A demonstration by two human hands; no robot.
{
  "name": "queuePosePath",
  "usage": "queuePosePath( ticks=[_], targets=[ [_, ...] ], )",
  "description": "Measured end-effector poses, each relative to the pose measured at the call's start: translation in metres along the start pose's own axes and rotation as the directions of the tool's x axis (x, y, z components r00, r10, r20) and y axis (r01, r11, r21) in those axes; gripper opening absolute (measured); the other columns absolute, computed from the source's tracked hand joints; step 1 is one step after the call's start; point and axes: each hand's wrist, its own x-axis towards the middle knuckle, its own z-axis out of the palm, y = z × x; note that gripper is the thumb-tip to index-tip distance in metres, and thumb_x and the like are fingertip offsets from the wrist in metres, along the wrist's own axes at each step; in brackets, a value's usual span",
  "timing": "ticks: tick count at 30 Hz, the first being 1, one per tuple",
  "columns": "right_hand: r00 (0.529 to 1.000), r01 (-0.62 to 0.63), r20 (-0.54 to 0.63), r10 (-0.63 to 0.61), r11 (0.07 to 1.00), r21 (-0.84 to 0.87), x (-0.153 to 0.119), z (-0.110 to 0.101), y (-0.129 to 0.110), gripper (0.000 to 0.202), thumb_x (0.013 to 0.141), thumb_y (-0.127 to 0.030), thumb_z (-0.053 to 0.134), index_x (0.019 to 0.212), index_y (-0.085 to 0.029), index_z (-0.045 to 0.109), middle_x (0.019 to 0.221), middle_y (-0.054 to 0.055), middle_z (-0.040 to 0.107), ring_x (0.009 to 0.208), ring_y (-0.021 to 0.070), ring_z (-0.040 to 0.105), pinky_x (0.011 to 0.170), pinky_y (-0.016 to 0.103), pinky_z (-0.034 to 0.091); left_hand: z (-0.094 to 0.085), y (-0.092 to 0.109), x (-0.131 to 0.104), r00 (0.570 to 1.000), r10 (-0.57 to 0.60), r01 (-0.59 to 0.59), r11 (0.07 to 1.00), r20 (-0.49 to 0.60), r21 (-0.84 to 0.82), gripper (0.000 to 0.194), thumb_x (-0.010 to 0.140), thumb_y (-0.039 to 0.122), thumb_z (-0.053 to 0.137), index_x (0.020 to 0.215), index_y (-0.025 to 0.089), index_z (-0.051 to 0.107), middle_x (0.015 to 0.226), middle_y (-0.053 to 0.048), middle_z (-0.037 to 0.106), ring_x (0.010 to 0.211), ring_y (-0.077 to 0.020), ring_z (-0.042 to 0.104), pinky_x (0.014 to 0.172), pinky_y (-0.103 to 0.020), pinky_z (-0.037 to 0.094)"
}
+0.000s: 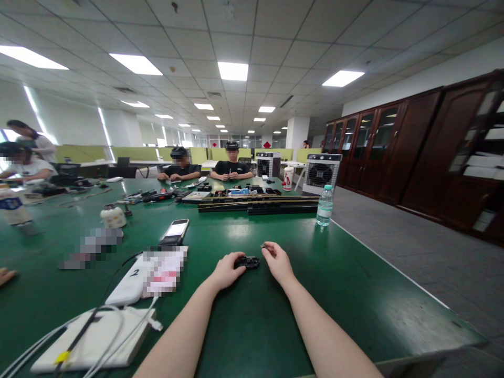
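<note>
My left hand [227, 271] is closed on the left end of a small black part [251, 262] that rests on the green table. The part has an uneven, bumpy outline; its exact kind is too small to make out. Just to the right of it, my right hand [277, 261] is held apart from the part, thumb and fingers pinched together. A tiny greyish piece [263, 246] shows at those fingertips, too small to name.
A water bottle [325, 206] stands near the right table edge. Long black rails [281, 209] lie ahead, with tools and parts behind them. To the left are a phone [174, 231], a white power bank [128, 281], and a white box [94, 338] with cables. Co-workers sit across the table.
</note>
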Motion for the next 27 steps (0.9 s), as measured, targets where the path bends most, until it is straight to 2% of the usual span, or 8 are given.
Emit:
queuePosePath(
  ticks=[27],
  targets=[
    [1.000, -0.023, 0.000, 0.023, 0.999, 0.049, 0.0013, 0.0015, 0.0020, 0.028, 0.075, -0.039, 0.058, 0.093, -0.019, 0.062, 0.093, 0.008, 0.072, 0.088, 0.0206, 0.067, 0.086, 0.038, 0.052, -0.0003, 0.0011, -0.0004, 1.000, -0.001, 0.001, 1.000, 0.003, 0.006, 0.045, 0.077, 0.022, 0.060, 0.122, 0.018, 0.058, 0.123, -0.008, 0.063, 0.115, -0.0242, 0.058, 0.101, -0.033, 0.043]
  ],
)
